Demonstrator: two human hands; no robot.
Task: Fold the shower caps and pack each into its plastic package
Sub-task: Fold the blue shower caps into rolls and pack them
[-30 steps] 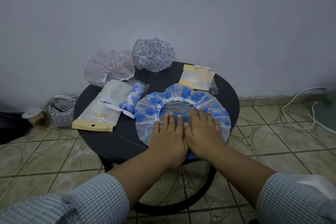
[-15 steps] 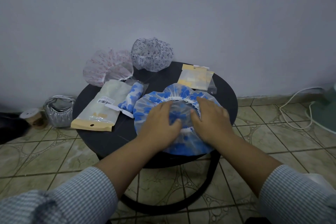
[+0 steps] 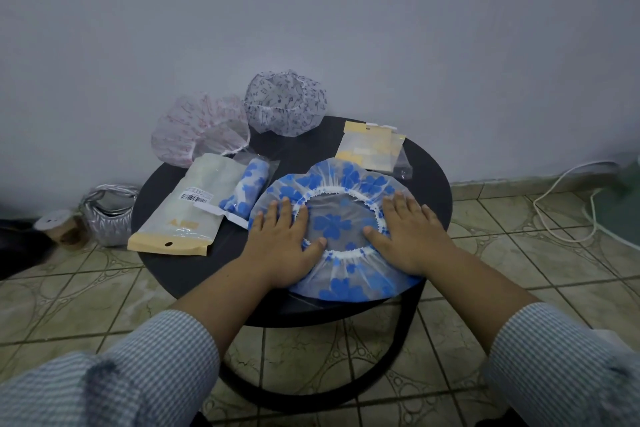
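A clear shower cap with blue flowers (image 3: 334, 222) lies spread flat, opening up, on the round black table (image 3: 311, 149). My left hand (image 3: 282, 243) presses flat on its left rim and my right hand (image 3: 407, 236) on its right rim, fingers straight. A folded blue-flower cap in a clear package (image 3: 247, 189) lies to the left, beside a large frosted package (image 3: 187, 208). A pink-patterned cap (image 3: 199, 130) and a dark-patterned cap (image 3: 285, 102) sit at the back. Small empty packages (image 3: 372, 146) lie at the back right.
A wall rises right behind the table. On the tiled floor to the left stand a silver bag (image 3: 105, 213) and a tape roll (image 3: 57, 225). A white cable (image 3: 561, 204) runs across the floor at the right.
My hands were together on the near part of the cap, then moved up over it. Now they have slid apart to its left and right rims, and the cap lies wider and flatter.
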